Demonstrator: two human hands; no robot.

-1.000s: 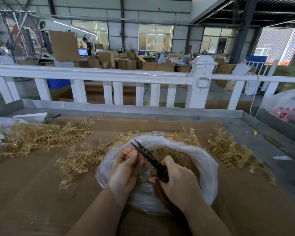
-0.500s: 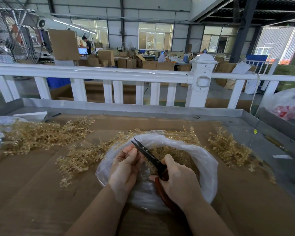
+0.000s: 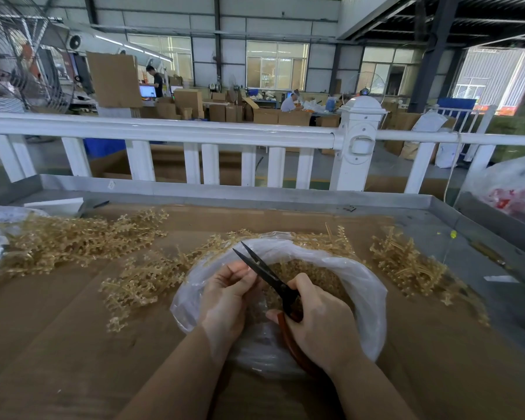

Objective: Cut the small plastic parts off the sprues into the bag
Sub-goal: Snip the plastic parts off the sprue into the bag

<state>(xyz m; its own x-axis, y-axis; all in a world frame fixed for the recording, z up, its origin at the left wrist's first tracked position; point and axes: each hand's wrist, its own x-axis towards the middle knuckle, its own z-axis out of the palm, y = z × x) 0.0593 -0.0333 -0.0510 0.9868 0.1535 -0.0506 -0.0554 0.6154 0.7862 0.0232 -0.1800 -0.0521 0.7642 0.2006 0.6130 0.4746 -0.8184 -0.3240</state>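
Scissors (image 3: 262,269), dark-bladed and parted, gripped by right hand (image 3: 319,321); left hand (image 3: 226,294) curls above crinkled clear bag (image 3: 364,286).

Pale golden, translucent plastic sprues (image 3: 76,241) lie heaped across the brown cardboard-covered tabletop (image 3: 58,344), around a clear, milky-white plastic bag (image 3: 367,286) filled with small golden-tan cut parts (image 3: 319,274). The scissors (image 3: 270,277) show black blades and reddish-brown handles. Behind runs a glossy white railing (image 3: 164,131) — beyond it, brown cardboard boxes (image 3: 188,101) and a blue bin (image 3: 103,147). At far right, a white bag with red markings (image 3: 509,192).
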